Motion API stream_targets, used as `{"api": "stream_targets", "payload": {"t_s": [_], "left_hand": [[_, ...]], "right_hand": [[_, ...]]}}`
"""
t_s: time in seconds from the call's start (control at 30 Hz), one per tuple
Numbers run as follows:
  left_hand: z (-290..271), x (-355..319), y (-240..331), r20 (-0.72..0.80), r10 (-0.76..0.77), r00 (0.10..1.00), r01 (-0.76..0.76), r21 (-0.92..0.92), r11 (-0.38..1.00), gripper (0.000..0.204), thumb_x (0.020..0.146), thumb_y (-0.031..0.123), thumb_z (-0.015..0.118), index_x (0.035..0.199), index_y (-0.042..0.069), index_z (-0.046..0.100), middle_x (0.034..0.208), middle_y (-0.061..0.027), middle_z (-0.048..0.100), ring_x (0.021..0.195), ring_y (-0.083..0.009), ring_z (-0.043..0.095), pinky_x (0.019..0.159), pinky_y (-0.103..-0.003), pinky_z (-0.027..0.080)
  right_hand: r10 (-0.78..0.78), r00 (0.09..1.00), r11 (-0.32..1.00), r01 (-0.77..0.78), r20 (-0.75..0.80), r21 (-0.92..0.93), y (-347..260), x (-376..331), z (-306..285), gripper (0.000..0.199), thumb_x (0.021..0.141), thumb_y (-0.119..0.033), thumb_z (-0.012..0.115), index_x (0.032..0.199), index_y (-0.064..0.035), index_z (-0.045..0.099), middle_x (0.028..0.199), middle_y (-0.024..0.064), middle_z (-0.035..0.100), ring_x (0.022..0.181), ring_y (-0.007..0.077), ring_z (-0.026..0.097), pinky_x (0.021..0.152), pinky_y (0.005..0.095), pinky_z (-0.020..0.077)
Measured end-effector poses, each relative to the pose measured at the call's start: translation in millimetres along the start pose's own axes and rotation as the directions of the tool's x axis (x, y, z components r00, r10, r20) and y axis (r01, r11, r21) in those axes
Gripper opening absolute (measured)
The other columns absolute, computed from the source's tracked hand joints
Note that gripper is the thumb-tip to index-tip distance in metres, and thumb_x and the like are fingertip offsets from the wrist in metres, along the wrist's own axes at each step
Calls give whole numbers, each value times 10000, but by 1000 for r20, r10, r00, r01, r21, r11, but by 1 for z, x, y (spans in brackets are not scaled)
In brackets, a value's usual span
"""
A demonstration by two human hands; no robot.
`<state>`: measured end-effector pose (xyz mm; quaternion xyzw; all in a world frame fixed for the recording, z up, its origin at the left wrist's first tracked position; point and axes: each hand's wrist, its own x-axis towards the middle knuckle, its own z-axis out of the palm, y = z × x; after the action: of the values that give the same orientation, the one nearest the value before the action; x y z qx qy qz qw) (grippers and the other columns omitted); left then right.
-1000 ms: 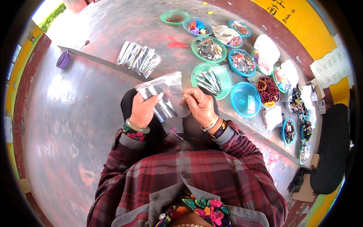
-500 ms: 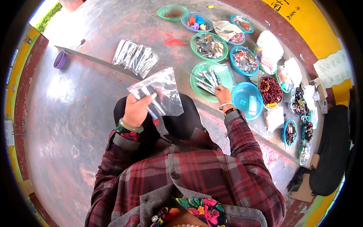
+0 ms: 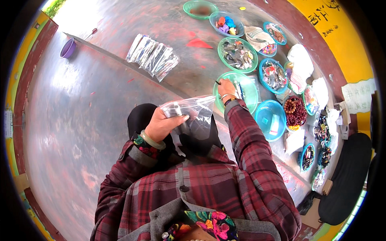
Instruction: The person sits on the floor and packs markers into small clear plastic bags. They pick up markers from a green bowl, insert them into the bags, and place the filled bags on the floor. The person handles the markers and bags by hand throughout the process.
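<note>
My left hand [image 3: 165,124] is closed with the thumb on top, pinching a clear zip bag [image 3: 197,120] above my knees. What lies inside the bag is hard to make out through the glare. Over the near green basin [image 3: 251,103], my right hand [image 3: 227,89] has its fingers closed. A thin dark stick, apparently a pen [image 3: 217,82], pokes out beside those fingers. Several white and blue pens [image 3: 240,90] lie in that basin, partly hidden behind the hand.
Several filled bags [image 3: 152,57] lie overlapping on the floor ahead. Right of the green basin sits a blue basin [image 3: 263,114] with small packets. Beyond are a bowl of dark red beads [image 3: 294,111] and a green basin of packaged items [image 3: 237,55]. A purple tub [image 3: 68,48] stands far left.
My right hand has gone from the basin's near right edge to its left part, fingers now lower over it. The bag has shifted right with my left hand. The whole view has turned slightly.
</note>
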<state>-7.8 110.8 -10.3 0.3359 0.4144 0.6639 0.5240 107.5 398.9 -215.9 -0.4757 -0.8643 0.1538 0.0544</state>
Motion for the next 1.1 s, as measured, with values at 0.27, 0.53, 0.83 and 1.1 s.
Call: {"api": "stream_targets", "payload": {"t_s": [0.27,0.53,0.83,1.1], "left_hand": [[3,5,-5,40,22,999,-23,41,999,248,813,-28,542,1060,-37,565,943,-66,628,885,-141,570,812,-279,436],[18,13,-10,-39,67,997,-68,-18,998,214,814,14,540,1021,-37,560,904,-74,610,861,-172,565,801,-307,432],[13,13,-18,-78,93,993,-106,-189,976,260,812,20,537,1069,-17,534,927,-101,606,877,-221,573,811,-360,445],[14,12,-20,-78,74,994,-85,-149,985,212,826,0,535,1034,-25,569,937,-84,616,873,-184,578,800,-326,452]], "right_hand": [[246,950,564,23,-194,826,21,-36,-91,141,820,-135,608,938,-68,645,817,53,657,716,154,622,570,248,468],[220,964,-184,-107,148,977,28,-113,-155,359,859,-5,512,1200,-65,416,836,100,596,702,222,624,530,237,484],[-286,829,368,-368,481,854,-8,-234,-185,159,866,-11,497,982,9,605,865,62,620,757,156,633,654,244,510],[-740,631,664,626,234,410,-26,-281,-195,349,671,12,553,995,-108,603,918,120,563,842,313,571,725,347,487]]}}
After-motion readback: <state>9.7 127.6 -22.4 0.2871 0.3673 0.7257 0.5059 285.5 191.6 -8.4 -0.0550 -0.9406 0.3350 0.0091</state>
